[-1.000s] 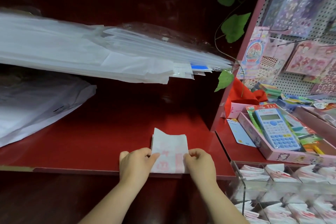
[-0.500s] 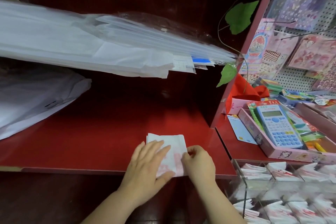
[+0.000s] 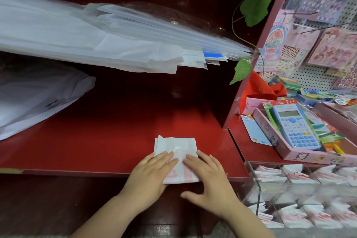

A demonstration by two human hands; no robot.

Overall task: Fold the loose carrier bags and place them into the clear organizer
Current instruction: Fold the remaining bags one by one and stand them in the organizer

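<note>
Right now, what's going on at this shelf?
A person presses a folded white-and-pink carrier bag flat on the red shelf, left hand and right hand both laid on it with straight fingers. The clear organizer to the right holds rows of folded bags; this one is not yet in it.

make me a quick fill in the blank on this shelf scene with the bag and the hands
The folded bag lies on a ____ shelf.
It is pressed flat by ____ hands, the left hand and the right hand.
The calculator lies in a ____ tray.
The clear organizer stands to the ____ of the hands.
Missing words: red; two; pink; right.
</note>
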